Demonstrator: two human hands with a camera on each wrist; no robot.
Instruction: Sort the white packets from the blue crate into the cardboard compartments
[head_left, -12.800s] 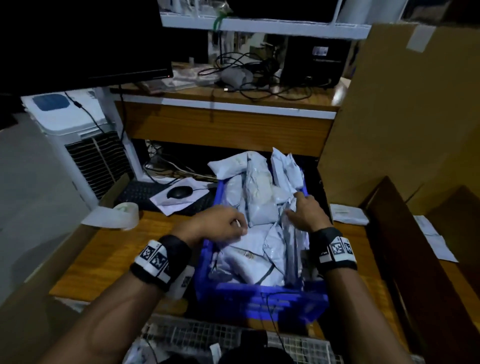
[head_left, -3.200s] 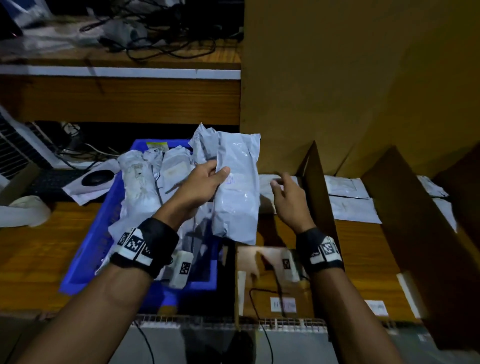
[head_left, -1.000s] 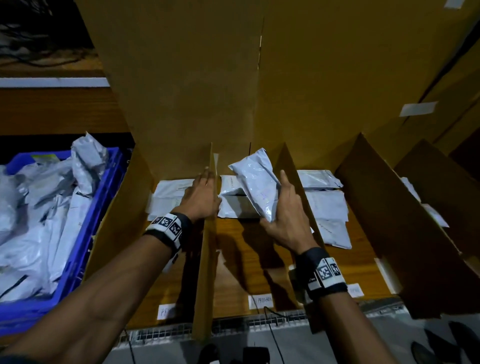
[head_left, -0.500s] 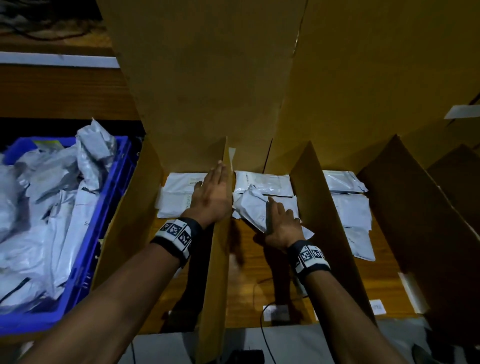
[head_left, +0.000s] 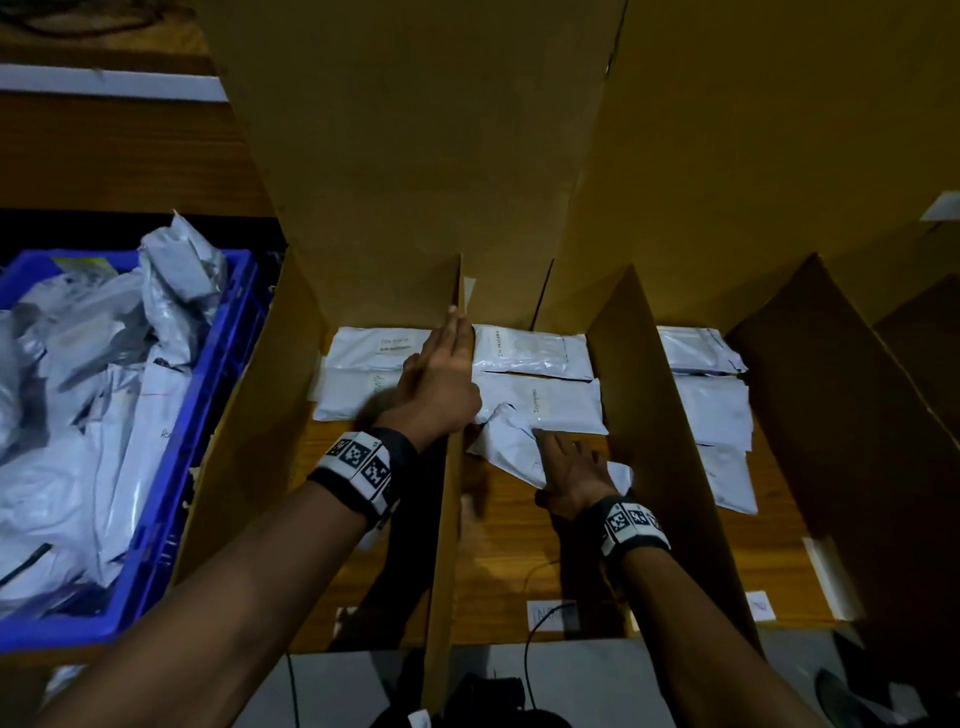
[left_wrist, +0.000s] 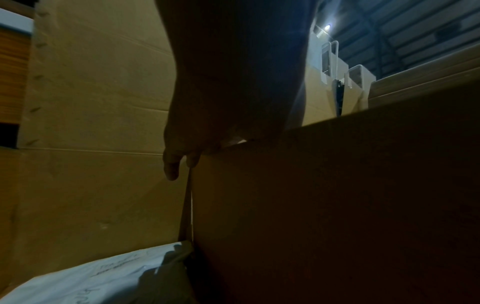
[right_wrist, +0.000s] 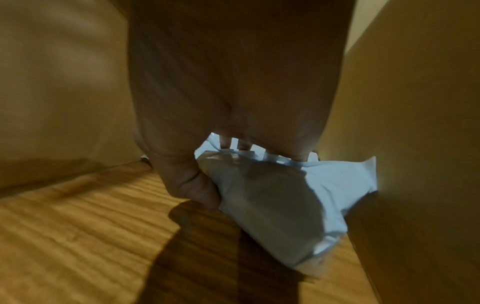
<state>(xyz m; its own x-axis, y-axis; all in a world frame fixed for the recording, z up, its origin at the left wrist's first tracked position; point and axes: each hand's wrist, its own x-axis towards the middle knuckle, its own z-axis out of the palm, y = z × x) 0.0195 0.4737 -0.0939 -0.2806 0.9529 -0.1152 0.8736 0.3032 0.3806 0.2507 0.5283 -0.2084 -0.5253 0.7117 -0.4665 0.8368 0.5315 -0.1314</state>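
The blue crate (head_left: 208, 415) at the left holds a heap of white packets (head_left: 78, 415). To its right stand cardboard compartments split by upright dividers (head_left: 447, 545). My left hand (head_left: 447, 353) rests with straight fingers on the top edge of the divider between the first and second compartments; the left wrist view shows the left hand (left_wrist: 182, 162) draped over that edge. My right hand (head_left: 561, 457) holds a crumpled white packet (head_left: 504, 447) low in the second compartment. In the right wrist view the packet (right_wrist: 285, 195) is gripped between thumb and fingers just above the wooden floor.
Flat packets lie at the back of the first (head_left: 363, 348), second (head_left: 540, 353) and third (head_left: 711, 395) compartments. A tall cardboard wall (head_left: 415, 156) closes the back. Paper labels (head_left: 550, 616) mark the compartment fronts, and a thin cable (head_left: 527, 639) runs there.
The packet went from the crate to the second compartment. In the last half second my right hand brought it lower, close to the floor. My left hand stays on the divider.
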